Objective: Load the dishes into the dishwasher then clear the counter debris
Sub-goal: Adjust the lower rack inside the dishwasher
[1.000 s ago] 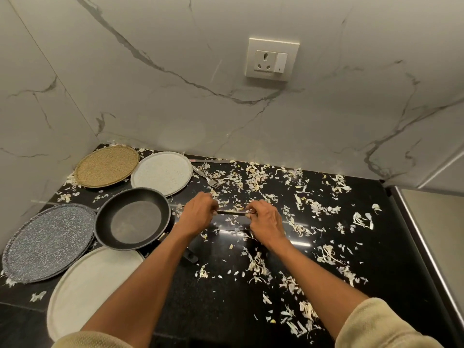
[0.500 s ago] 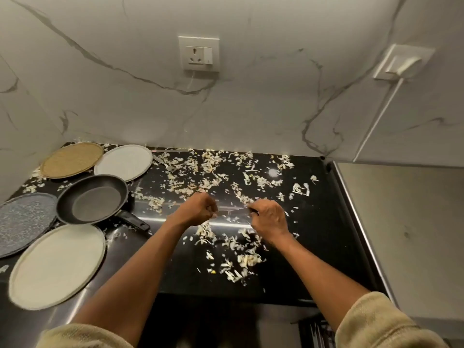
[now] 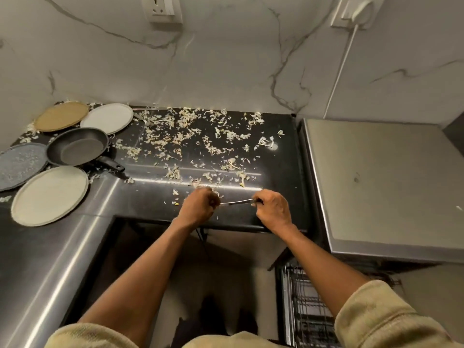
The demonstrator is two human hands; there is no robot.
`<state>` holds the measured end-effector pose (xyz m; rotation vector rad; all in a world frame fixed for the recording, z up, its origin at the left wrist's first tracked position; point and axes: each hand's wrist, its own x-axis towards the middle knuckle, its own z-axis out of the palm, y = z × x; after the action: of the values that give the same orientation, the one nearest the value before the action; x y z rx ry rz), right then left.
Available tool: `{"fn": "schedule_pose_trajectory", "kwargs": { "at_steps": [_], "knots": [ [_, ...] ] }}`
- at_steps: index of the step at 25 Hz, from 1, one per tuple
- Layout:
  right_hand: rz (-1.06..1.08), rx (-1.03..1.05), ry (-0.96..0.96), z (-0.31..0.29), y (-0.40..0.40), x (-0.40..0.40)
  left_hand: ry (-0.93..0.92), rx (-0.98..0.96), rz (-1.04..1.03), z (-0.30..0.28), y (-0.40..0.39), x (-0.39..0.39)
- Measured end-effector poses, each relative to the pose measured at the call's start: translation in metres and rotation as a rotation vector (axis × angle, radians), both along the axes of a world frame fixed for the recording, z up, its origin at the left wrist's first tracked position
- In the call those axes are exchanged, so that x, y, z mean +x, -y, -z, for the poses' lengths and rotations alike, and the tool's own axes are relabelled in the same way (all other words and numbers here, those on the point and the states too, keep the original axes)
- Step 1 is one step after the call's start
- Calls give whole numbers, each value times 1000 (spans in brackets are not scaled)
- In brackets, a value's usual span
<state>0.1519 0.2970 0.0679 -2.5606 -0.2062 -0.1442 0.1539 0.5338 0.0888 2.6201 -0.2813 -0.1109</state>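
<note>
My left hand [image 3: 198,205] and my right hand [image 3: 272,209] each grip one end of a thin metal utensil [image 3: 237,202], held level above the front edge of the black counter [image 3: 276,172]. Pale vegetable scraps [image 3: 190,136] lie scattered over the counter. At the left sit a black frying pan [image 3: 76,146], a cream plate [image 3: 50,194], a grey speckled plate [image 3: 18,165], a tan plate [image 3: 61,116] and a white plate [image 3: 107,118]. A fork [image 3: 141,118] lies by the white plate. The dishwasher's wire rack [image 3: 305,310] shows at the lower right.
A steel appliance top [image 3: 381,187] stands right of the counter. A white cable [image 3: 340,71] runs down the marble wall from a plug. A wall socket [image 3: 163,8] sits above the counter. Dark floor lies below the counter's front edge.
Both hands have drawn the utensil back from the middle of the counter to its front edge. The view has tilted down and right, bringing the dishwasher rack into sight.
</note>
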Motion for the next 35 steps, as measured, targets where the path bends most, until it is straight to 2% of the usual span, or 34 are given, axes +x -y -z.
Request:
{"fn": "schedule_pose_trajectory", "kwargs": {
  "at_steps": [5, 11, 20, 27, 35],
  "knots": [
    [-41, 45, 6, 1, 27, -54, 75, -2, 57, 1, 20, -49],
    [21, -21, 8, -3, 55, -125, 172, 7, 133, 6, 45, -110],
    [149, -201, -99, -8, 117, -284, 87, -75, 233, 31, 111, -240],
    [286, -262, -190, -8, 189, -375, 37, -66, 363, 36, 188, -307],
    [402, -265, -251, -1, 320, -455, 52, -93, 420, 41, 328, -369]
  ]
}}
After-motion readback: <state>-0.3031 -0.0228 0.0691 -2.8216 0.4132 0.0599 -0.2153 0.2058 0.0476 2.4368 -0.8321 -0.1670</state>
